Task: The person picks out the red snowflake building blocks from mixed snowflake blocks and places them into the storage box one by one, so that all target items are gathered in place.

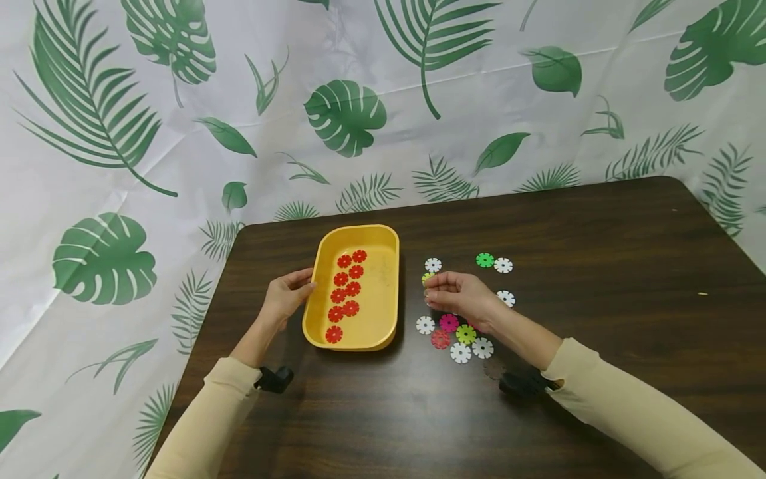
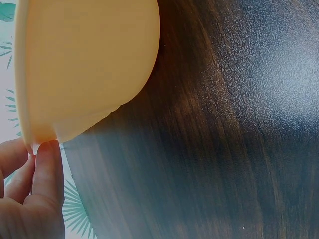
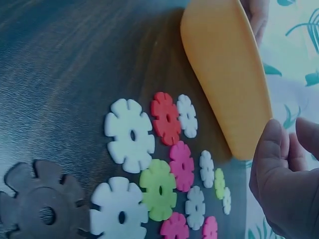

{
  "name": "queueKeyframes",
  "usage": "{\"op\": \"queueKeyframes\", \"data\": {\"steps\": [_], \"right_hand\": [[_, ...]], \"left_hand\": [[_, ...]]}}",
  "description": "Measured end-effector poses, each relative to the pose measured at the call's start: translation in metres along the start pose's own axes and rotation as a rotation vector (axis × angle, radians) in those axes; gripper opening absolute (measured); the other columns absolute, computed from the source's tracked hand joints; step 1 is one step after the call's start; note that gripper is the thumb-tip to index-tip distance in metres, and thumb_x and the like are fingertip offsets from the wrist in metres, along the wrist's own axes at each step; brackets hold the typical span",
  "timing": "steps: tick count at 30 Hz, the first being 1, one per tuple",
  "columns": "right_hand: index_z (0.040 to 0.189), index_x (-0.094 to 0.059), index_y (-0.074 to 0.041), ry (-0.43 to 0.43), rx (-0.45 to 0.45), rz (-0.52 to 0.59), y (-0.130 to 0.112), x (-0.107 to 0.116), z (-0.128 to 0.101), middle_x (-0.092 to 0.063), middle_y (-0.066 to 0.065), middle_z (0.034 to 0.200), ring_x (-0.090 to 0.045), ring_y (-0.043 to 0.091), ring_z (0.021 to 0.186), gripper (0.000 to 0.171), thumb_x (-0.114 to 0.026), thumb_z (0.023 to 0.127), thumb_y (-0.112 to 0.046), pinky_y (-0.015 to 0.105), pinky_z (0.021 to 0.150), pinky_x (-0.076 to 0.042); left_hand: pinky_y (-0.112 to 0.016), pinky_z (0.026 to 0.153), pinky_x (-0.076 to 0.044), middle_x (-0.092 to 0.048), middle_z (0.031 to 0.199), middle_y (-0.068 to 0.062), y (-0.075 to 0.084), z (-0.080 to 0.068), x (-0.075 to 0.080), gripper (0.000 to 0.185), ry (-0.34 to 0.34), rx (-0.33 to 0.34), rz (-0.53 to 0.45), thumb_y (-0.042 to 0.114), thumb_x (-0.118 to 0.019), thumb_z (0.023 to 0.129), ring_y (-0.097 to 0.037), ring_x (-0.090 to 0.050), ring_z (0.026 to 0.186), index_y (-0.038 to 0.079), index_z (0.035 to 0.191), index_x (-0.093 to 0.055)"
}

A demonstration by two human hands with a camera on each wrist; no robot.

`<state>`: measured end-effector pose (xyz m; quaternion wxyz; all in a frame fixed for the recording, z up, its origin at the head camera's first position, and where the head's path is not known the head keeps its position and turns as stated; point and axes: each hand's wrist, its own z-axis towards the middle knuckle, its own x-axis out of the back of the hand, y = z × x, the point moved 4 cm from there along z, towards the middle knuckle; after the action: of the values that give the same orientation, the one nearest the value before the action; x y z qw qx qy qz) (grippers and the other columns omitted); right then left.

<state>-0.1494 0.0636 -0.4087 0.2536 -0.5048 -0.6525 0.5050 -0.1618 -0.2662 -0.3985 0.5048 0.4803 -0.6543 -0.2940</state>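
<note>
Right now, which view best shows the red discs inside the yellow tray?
The head view: red discs lie in two rows inside the yellow tray. Both wrist views show only the tray's outer wall, hiding them.

Dark wooden table [image 1: 598, 266], yellow tray [image 1: 383, 293], loose coloured flower discs [image 1: 461, 336]

Head view looks down from above; both wrist views sit close, sharing the yellow tray [image 1: 383, 239].
</note>
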Motion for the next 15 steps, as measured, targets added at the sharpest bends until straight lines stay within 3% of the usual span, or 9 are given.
{"op": "queueKeyframes", "data": {"steps": [6, 15], "right_hand": [[0.124, -0.051, 0.009, -0.004, 0.019, -0.147, 0.009, 0.002, -0.006, -0.058, 0.024, 0.115, -0.062, 0.016, 0.093, 0.040, -0.063, 0.088, -0.003, 0.034, 0.089, -0.053], [0.111, -0.058, 0.012, -0.054, 0.125, -0.420, 0.023, 0.001, -0.017, -0.063, 0.022, 0.101, -0.059, 0.017, 0.086, 0.030, -0.066, 0.084, 0.001, 0.025, 0.075, -0.056]], "left_hand": [[-0.019, 0.081, -0.054, -0.054, 0.121, -0.019, -0.001, 0.000, 0.000, 0.042, -0.001, -0.008, -0.003, 0.007, -0.055, 0.094, -0.019, -0.058, 0.100, -0.001, 0.135, -0.049], [-0.023, 0.085, -0.053, -0.053, 0.123, -0.021, 0.001, -0.001, 0.000, 0.042, 0.000, -0.005, -0.007, 0.006, -0.054, 0.095, -0.022, -0.057, 0.104, -0.002, 0.135, -0.048]]}}
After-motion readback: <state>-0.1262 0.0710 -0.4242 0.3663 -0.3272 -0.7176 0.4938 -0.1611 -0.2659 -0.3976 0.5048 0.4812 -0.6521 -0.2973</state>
